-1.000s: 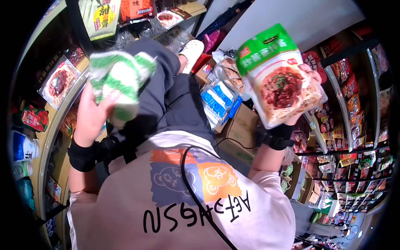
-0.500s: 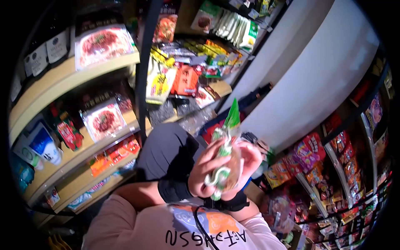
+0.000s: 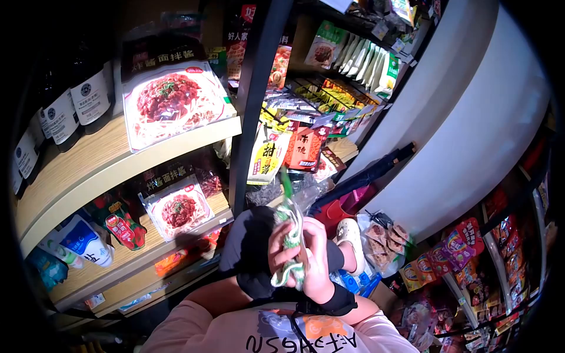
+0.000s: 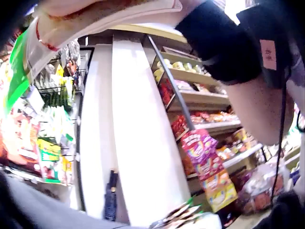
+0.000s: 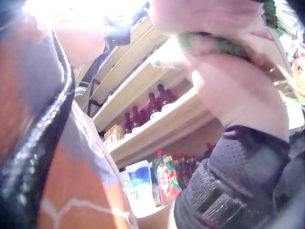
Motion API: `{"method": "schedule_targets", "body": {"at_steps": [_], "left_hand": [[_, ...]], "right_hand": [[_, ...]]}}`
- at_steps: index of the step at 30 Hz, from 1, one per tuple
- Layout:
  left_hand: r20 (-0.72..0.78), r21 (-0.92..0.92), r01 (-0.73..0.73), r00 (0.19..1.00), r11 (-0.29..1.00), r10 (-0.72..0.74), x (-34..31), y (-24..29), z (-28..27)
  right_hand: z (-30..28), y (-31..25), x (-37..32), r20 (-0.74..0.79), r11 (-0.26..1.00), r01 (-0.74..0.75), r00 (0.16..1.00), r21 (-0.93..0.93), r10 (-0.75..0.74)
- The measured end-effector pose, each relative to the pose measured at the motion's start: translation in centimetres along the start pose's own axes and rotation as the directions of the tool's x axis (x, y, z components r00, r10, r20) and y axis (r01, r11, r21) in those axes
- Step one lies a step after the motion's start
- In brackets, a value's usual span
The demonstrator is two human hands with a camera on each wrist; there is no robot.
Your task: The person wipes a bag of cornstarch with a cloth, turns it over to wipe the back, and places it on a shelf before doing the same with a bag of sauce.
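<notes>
In the head view my left hand [image 3: 281,252] has its fingers curled round a green-and-white cloth [image 3: 291,238]. The cloth lies against a food pouch [image 3: 303,259], seen nearly edge-on, with its green end up. From the other side my right hand [image 3: 316,259] grips the pouch. The left wrist view has the pouch [image 4: 95,26] across its upper left, green end lowered. Within the right wrist view, the cloth [image 5: 214,45] is pressed at the pouch [image 5: 274,55] by my left hand [image 5: 238,88]. Parts of both hands' fingers are hidden.
Shelves [image 3: 147,157] at left hold dark bottles [image 3: 91,100], a large noodle-sauce pack [image 3: 170,97] and smaller pouches. Hanging sachets [image 3: 359,59] are at the upper middle. A pale wall panel [image 3: 465,123] stands behind; snack racks [image 3: 500,265] are at right. A shoe [image 3: 350,244] shows below.
The hands have come together from apart, cloth now against the pouch. The pouch has turned nearly edge-on. The head view has swung toward the left shelves, which appear larger.
</notes>
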State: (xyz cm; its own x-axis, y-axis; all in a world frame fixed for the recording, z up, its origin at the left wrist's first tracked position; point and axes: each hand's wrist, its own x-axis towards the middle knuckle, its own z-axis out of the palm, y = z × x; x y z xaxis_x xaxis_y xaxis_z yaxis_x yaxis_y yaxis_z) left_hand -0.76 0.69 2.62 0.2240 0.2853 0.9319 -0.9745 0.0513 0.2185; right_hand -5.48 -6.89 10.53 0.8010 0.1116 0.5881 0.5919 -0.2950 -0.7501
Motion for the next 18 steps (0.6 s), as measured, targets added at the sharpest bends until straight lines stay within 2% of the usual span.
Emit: {"method": "schedule_targets", "body": {"at_steps": [1,4,5,7,9,11,13,14,17,18], "left_hand": [[0.025,0.071,-0.041,0.999,0.997,0.039,0.9,-0.7,-0.7],[0.065,0.250,-0.100,0.994,0.963,0.086,2.1,-2.8,-2.6],[0.074,0.288,-0.101,0.994,0.952,0.083,2.5,-2.9,-2.9],[0.059,0.260,-0.094,0.995,0.961,0.081,3.1,-3.4,-3.3],[0.107,0.258,-0.061,0.994,0.964,0.035,3.8,-3.3,-3.5],[0.240,0.272,0.017,0.967,0.962,-0.085,5.5,-2.3,-3.1],[0.456,0.300,-0.027,0.882,0.953,-0.118,6.4,-2.3,-2.7],[0.538,0.269,0.024,0.825,0.963,-0.171,6.6,-2.2,-2.6],[0.624,0.245,0.000,0.765,0.970,-0.158,7.3,-2.1,-2.3],[0.655,0.293,-0.018,0.732,0.956,-0.188,7.5,-1.7,-2.4]], "right_hand": [[-0.1,0.0,0.5,0.110,0.999,0.018,0.994,0.027,-0.021],[0.5,1.1,2.1,0.291,0.984,-0.050,0.957,0.169,-0.002],[0.8,1.3,2.2,0.307,0.973,-0.092,0.951,0.212,0.023],[1.2,1.6,2.6,0.361,0.945,-0.182,0.929,0.271,0.075],[0.6,3.9,1.4,0.426,0.906,-0.356,0.873,0.228,0.236],[0.2,3.9,1.5,0.399,0.761,-0.488,0.857,0.428,0.325],[-0.8,5.3,0.8,0.328,0.516,-0.607,0.780,0.604,0.533],[-0.9,5.1,0.8,0.225,0.535,-0.484,0.849,0.692,0.477],[-1.5,6.3,0.8,0.221,0.400,-0.412,0.869,0.818,0.443],[-1.4,7.6,-0.2,0.209,0.366,-0.405,0.857,0.838,0.470]]}}
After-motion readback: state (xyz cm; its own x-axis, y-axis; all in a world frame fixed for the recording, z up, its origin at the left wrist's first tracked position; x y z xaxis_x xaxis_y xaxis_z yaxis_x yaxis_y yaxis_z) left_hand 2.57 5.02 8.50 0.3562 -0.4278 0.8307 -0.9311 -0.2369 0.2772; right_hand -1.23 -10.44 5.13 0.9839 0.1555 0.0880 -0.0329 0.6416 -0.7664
